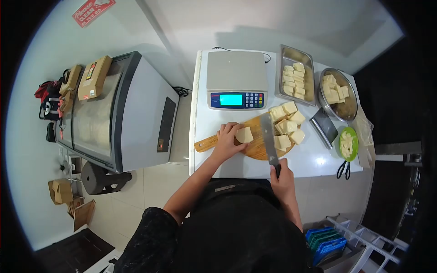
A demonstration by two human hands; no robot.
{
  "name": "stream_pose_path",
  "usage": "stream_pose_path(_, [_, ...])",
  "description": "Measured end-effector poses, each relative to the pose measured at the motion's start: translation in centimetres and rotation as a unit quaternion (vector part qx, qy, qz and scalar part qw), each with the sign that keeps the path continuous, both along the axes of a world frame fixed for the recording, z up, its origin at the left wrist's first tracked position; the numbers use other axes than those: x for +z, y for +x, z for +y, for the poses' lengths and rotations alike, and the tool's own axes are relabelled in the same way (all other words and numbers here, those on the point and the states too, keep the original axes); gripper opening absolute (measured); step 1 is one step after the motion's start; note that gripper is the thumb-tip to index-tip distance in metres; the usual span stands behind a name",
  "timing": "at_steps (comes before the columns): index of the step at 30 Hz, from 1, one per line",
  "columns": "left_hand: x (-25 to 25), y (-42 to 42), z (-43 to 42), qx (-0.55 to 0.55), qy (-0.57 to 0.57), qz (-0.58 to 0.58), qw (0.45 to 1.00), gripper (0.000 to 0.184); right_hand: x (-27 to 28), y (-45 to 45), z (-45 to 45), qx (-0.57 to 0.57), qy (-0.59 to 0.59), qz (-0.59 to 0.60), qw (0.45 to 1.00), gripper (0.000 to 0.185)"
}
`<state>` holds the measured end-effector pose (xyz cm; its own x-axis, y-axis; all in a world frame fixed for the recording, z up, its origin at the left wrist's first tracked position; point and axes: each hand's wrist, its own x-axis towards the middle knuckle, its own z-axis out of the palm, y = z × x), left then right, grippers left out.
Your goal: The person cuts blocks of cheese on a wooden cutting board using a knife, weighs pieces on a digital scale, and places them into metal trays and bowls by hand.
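On a round wooden cutting board (256, 153) with a handle, my left hand (226, 139) curls its fingers and thumb around a pale block of tofu (245, 135). My right hand (284, 180) grips the black handle of a large knife (268, 139). Its blade points away from me over the board, to the right of the held block and apart from it. Beyond the blade, several more tofu blocks (288, 126) are heaped on the board's right side.
A digital scale (237, 72) stands behind the board. At the right are a steel pan (310, 93) and a steel bowl (323, 101) with pale pieces, a metal scraper (324, 129), a green bowl (355, 135) and black-handled scissors (344, 170). A chest freezer (141, 118) stands left.
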<state>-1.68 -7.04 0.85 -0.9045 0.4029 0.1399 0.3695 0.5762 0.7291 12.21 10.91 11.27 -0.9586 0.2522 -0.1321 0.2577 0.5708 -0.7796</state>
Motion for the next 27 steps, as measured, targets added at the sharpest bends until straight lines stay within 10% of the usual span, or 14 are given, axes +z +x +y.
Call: stream_pose_path(27, [-0.4,-0.8,-0.3,-0.008,0.04,-0.008,0.999,0.057,-2.7,-1.8,-4.5,0.01,0.043,-0.071,0.996,0.016])
